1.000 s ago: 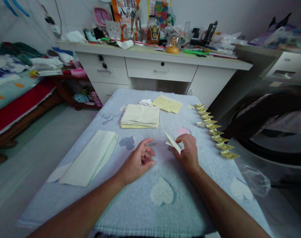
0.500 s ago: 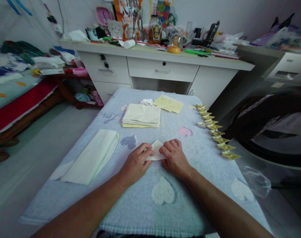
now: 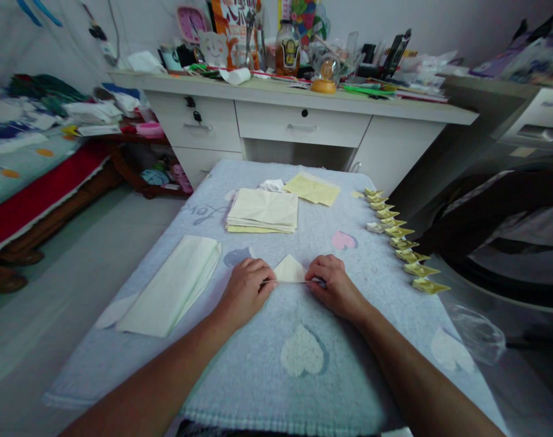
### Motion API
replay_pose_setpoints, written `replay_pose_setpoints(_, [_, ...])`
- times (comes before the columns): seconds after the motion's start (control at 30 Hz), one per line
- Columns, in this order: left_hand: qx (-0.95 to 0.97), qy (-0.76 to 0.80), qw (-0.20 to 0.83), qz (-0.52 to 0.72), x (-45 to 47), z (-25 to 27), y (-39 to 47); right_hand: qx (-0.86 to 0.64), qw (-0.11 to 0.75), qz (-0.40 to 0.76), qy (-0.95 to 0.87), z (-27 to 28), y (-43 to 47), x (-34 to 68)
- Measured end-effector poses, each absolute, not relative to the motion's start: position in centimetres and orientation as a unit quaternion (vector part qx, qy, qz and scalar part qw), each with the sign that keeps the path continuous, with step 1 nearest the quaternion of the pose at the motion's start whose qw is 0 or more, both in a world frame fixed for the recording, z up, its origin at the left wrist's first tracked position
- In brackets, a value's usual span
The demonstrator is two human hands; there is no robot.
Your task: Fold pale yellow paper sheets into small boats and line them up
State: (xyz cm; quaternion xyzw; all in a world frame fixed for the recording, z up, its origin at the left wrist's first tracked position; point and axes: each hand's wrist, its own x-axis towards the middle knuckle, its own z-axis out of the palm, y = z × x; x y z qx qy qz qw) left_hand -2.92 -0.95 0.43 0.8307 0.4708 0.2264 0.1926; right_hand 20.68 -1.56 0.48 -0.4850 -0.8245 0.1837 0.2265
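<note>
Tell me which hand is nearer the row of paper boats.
Right. The right hand is left of the paper boats, apart from them; the left hand is farther left, across the held paper.

Probably "Love" (image 3: 206, 212) on blue cloth (image 3: 283, 318)

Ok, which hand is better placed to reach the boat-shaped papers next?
Probably the right hand: it is nearer the boat-shaped papers, though, like the left hand, it holds the folded paper.

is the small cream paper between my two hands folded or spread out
Folded: the small cream paper comes to a point above a straight lower edge, held by the left hand and right hand.
</note>
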Motion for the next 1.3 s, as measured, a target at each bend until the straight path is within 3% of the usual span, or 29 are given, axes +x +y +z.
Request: replay_pose_setpoints(1.3, [0.781,0.606,0.065,0.136,-2.20,0.42,-0.52,-0.644,0.177,0.166,-0.726,-0.06,-0.62,21.02])
